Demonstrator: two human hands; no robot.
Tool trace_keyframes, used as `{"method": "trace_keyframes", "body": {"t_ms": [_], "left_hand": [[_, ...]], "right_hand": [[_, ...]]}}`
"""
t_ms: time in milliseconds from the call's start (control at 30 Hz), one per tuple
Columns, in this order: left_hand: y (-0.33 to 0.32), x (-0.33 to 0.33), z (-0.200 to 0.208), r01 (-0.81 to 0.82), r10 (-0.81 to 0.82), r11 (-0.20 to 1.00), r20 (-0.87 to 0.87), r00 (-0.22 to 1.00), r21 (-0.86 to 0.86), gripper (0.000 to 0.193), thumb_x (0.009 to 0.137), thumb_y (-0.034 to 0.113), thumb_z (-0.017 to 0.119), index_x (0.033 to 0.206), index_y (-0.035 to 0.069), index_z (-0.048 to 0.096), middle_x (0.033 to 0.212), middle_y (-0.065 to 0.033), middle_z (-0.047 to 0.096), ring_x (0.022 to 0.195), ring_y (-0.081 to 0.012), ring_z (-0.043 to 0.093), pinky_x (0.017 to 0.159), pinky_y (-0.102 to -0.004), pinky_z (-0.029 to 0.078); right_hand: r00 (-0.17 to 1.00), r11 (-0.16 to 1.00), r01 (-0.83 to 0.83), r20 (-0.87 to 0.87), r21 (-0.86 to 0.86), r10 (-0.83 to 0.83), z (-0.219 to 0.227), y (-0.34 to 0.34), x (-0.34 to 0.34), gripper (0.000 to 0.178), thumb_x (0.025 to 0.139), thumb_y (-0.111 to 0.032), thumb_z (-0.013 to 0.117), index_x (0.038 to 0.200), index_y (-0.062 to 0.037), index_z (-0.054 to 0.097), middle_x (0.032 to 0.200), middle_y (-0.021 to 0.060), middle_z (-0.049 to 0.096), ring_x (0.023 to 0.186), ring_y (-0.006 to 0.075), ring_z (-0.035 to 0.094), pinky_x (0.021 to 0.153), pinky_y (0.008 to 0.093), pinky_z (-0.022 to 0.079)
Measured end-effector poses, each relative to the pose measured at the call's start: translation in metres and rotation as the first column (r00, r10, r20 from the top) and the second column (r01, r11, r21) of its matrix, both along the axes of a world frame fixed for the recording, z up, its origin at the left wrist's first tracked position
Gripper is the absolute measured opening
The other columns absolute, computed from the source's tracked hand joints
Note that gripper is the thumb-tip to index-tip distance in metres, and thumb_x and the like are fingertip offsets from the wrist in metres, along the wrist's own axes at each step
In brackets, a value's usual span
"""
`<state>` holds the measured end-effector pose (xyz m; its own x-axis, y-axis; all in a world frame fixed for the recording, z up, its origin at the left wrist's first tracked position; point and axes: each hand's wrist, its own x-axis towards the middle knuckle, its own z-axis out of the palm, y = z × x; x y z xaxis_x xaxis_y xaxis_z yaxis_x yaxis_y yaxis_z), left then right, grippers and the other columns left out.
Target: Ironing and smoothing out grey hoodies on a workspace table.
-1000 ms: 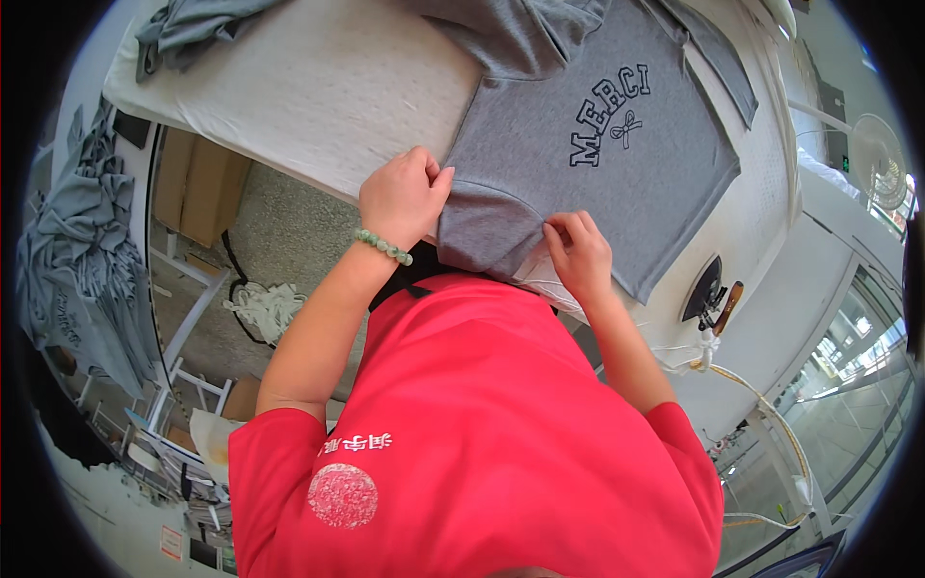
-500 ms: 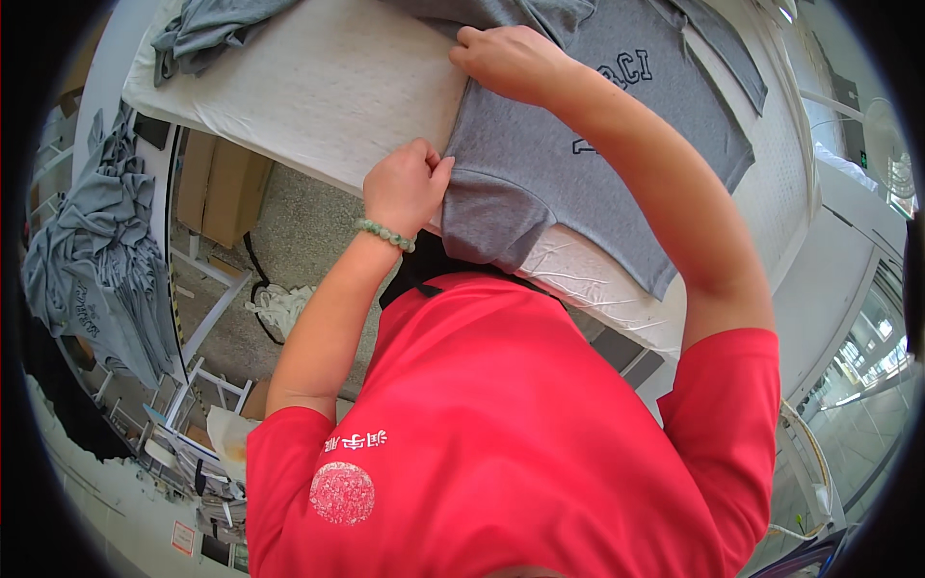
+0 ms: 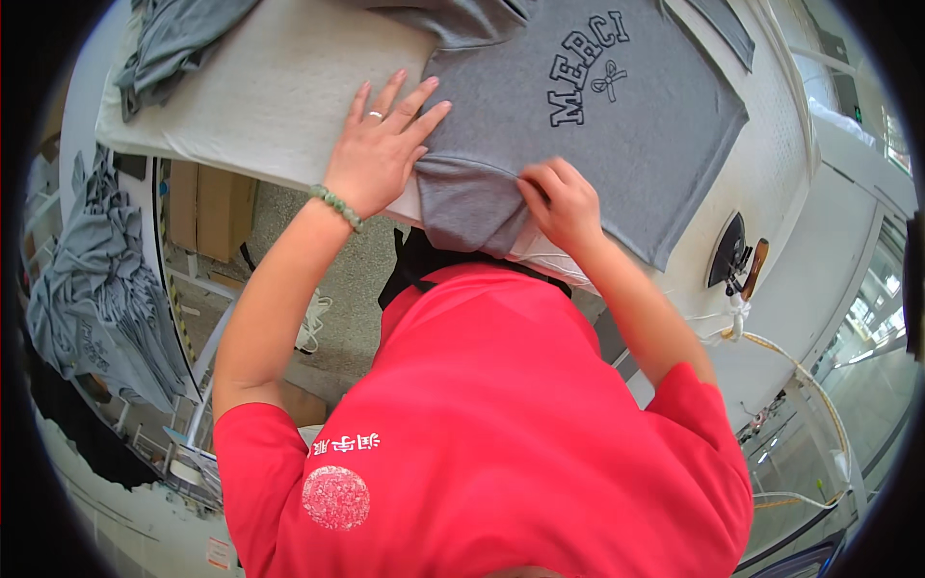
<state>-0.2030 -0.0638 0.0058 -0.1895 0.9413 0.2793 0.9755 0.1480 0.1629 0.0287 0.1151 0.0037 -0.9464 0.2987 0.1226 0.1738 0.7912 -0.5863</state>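
A grey T-shirt [image 3: 665,144] with dark outlined lettering and a small bow on its front lies spread on a white padded table [image 3: 279,91]. Its short sleeve [image 3: 472,207] droops over the near edge, close to my body. My left hand [image 3: 381,149] rests flat with fingers spread, fingertips at the shirt's left edge above the sleeve; a ring and a green bead bracelet are on it. With thumb and fingers closed, my right hand [image 3: 564,202] pinches the shirt's cloth where the sleeve meets the body.
A steam iron [image 3: 730,252] with a wooden handle stands at the table's right edge, its hose [image 3: 805,371] trailing down. Another grey garment [image 3: 183,43] lies at the table's far left. Many grey garments [image 3: 106,299] hang in a heap at left, near a cardboard box [image 3: 214,207].
My right hand has come from the shirt's far left edge back to the sleeve seam. My left hand has opened from a pinch to spread fingers. The iron, previously behind my right arm, now shows.
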Motion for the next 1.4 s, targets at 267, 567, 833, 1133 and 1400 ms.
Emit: {"method": "trace_keyframes", "body": {"t_ms": [267,567,833,1133,1400], "left_hand": [[0.028,0.037,-0.002,0.129,-0.015,0.971,0.491,0.871,-0.200,0.009,0.091,0.015,0.071,0.098,0.009,0.069,0.104,-0.0068,0.068,0.099,-0.0293,0.067,0.084,-0.0418,0.053],[0.045,0.015,0.014,0.215,0.102,0.876,0.602,0.792,-0.432,0.011,0.089,0.016,0.075,0.092,0.008,0.067,0.089,-0.0093,0.065,0.090,-0.0324,0.065,0.078,-0.0429,0.052],[0.034,0.021,0.012,0.101,0.085,0.935,0.491,0.867,-0.340,0.014,0.091,0.020,0.073,0.092,0.008,0.068,0.093,-0.0105,0.068,0.093,-0.0337,0.066,0.080,-0.0451,0.053],[0.030,0.026,0.012,0.076,0.163,0.930,0.590,0.791,-0.358,0.012,0.090,0.020,0.074,0.092,0.008,0.069,0.090,-0.0089,0.066,0.092,-0.0318,0.065,0.083,-0.0437,0.053],[0.025,0.035,0.007,-0.037,0.178,0.957,0.482,0.858,-0.286,0.012,0.089,0.017,0.075,0.089,0.007,0.068,0.091,-0.0089,0.065,0.091,-0.0310,0.064,0.079,-0.0427,0.052]], "right_hand": [[0.964,0.973,0.225,0.153,-0.047,-0.216,0.003,-0.005,0.033,0.009,0.088,-0.017,0.078,0.092,-0.0109,0.074,0.086,0.0088,0.066,0.076,0.0274,0.068,0.067,0.0399,0.055],[0.820,0.889,0.237,0.571,-0.392,0.033,0.016,0.038,0.013,0.012,0.086,-0.019,0.076,0.093,-0.0084,0.074,0.088,0.0082,0.070,0.080,0.0281,0.071,0.069,0.0420,0.057],[0.937,0.993,0.078,0.346,-0.092,-0.041,0.006,0.015,0.005,0.014,0.086,-0.019,0.073,0.092,-0.0059,0.074,0.088,0.0107,0.073,0.081,0.0301,0.072,0.074,0.0417,0.058],[0.934,0.970,0.033,0.354,-0.241,0.056,0.014,0.017,-0.009,0.016,0.087,-0.021,0.070,0.097,-0.0079,0.073,0.094,0.0123,0.070,0.088,0.0335,0.071,0.079,0.0471,0.057],[0.845,0.975,-0.045,0.513,-0.217,0.153,0.005,0.027,-0.028,0.019,0.089,-0.024,0.069,0.099,-0.0078,0.071,0.095,0.0121,0.068,0.091,0.0346,0.069,0.081,0.0462,0.057]]}}
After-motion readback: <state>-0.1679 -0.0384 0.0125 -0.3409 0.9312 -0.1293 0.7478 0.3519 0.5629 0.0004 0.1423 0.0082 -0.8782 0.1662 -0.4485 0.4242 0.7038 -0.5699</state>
